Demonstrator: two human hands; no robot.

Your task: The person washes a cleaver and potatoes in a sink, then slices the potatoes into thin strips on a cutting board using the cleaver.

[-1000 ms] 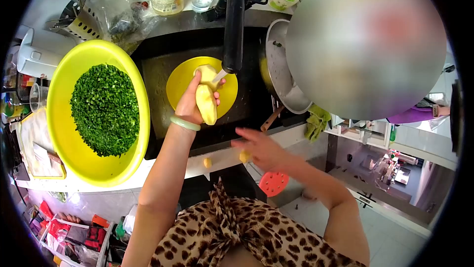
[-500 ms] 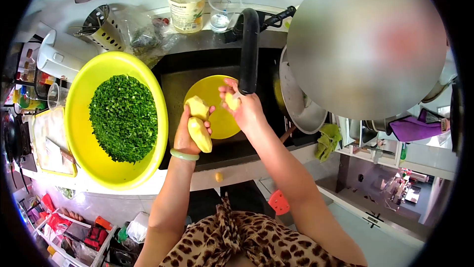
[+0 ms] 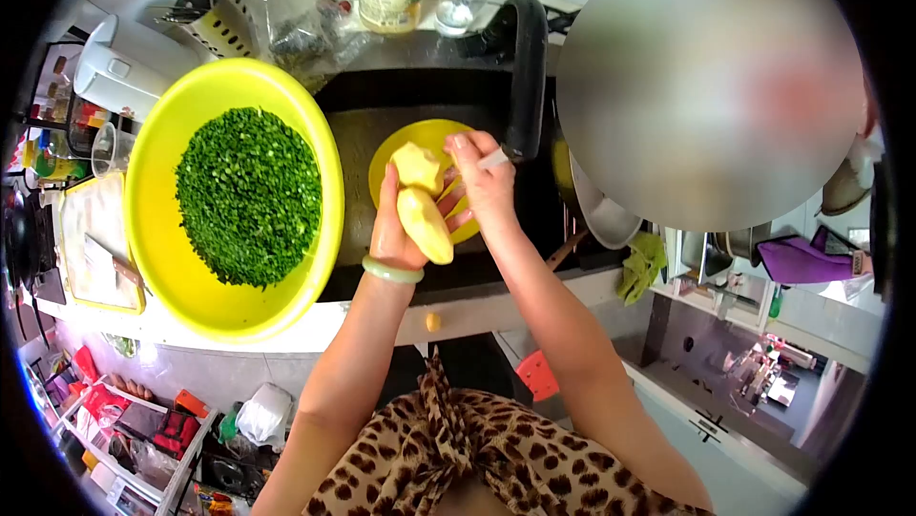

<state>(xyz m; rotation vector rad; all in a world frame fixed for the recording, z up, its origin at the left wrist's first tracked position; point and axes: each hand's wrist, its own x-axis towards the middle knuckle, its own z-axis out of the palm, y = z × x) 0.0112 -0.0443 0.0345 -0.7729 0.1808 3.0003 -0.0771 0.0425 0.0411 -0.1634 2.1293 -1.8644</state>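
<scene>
My left hand [image 3: 397, 234] is palm up above the sink, wrapped round pale yellow peeled pieces: a knobbly one [image 3: 417, 167] and a longer one [image 3: 425, 225] below it. My right hand [image 3: 488, 189] is close beside it on the right, fingers curled, at the water stream under the black faucet [image 3: 528, 77]. Whatever lies within its fingers is hidden. Both hands are over a yellow bowl [image 3: 385, 155] in the dark sink [image 3: 358, 139].
Left of the sink stands a large yellow basin [image 3: 329, 182] of chopped greens. A knife [image 3: 110, 263] lies on a board at far left. A metal pan [image 3: 611, 215] and green cloth [image 3: 644, 266] are at right. A small yellow piece [image 3: 433, 322] sits on the counter edge.
My right hand came up from the counter edge to the faucet; a small yellow piece showed in its fingers half a second ago. One of two small pieces has left the edge.
</scene>
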